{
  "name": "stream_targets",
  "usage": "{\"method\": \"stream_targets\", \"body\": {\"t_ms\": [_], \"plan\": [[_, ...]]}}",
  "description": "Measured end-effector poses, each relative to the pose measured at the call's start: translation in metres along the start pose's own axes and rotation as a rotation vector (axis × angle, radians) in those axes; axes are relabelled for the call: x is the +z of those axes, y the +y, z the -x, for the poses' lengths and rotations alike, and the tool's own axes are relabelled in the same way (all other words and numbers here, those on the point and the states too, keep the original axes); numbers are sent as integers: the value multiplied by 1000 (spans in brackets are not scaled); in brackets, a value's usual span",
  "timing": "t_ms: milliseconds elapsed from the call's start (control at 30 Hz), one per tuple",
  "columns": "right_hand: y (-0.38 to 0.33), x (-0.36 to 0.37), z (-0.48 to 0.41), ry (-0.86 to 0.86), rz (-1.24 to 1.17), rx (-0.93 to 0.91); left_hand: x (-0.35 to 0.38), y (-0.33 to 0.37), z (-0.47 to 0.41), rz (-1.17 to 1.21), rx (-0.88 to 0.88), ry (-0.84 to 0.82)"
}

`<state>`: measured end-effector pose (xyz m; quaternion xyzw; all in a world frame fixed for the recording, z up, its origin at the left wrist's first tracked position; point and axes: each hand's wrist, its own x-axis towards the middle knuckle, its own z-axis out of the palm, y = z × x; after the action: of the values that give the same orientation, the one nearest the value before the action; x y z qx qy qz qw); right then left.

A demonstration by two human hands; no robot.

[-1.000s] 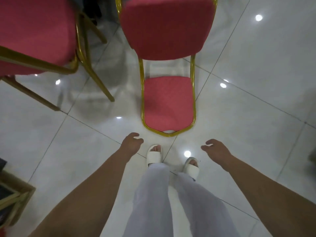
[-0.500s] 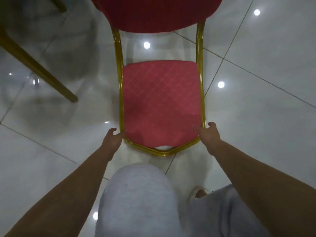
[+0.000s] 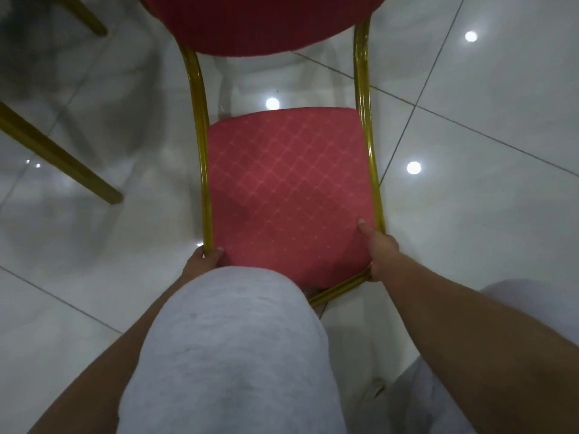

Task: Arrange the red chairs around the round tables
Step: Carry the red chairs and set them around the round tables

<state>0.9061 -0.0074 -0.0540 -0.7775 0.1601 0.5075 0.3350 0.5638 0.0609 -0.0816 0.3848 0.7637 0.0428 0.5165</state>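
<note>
A red chair (image 3: pixel 288 195) with a gold metal frame lies tipped on the white tiled floor, its padded backrest towards me and its seat at the top edge. My left hand (image 3: pixel 203 256) grips the gold frame at the backrest's lower left corner. My right hand (image 3: pixel 377 245) grips the lower right corner, with its thumb pressed on the red padding. My raised knee in light grey trousers (image 3: pixel 232 346) hides part of the left hand and the frame's bottom bar.
The gold legs of another chair (image 3: pixel 59 164) slant across the floor at the left. A further gold leg (image 3: pixel 91 20) shows at the top left. Glossy white floor tiles (image 3: pixel 485 198) with light reflections spread to the right.
I have bent down closer to the chair. Both hands went from hanging free to gripping the backrest's lower corners, and my right thumb now presses on the padding.
</note>
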Motion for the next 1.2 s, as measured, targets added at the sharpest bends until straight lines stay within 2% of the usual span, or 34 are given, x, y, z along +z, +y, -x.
{"method": "stream_targets", "body": {"t_ms": [233, 300, 367, 467, 633, 733, 867, 1000, 1067, 1200], "plan": [[6, 7, -18, 8, -26, -69, 7, -8, -10, -70, 16, 22], [3, -2, -3, -28, -12, -27, -1, -4, 2, -65, -7, -34], [-1, -21, 32, -33, 22, 22, -15, 13, 25, -8, -103, -143], [-7, -63, 98, -42, 119, 133, -50, 42, 94, 63, -258, -244], [-35, -131, 217, -69, 225, 162, -114, 88, 232, 33, -245, -268], [-63, -173, 298, -45, 230, 130, -137, 120, 317, 47, -215, -257], [-116, -234, 415, 24, 287, 71, -171, 172, 440, 124, -289, -267], [-188, -287, 519, 45, 272, -71, -195, 236, 550, 212, -287, -268], [-222, -310, 561, -4, 217, -115, -204, 265, 590, 281, -298, -236], [-276, -338, 621, -207, 30, -188, -210, 314, 632, 465, -245, -212]]}}
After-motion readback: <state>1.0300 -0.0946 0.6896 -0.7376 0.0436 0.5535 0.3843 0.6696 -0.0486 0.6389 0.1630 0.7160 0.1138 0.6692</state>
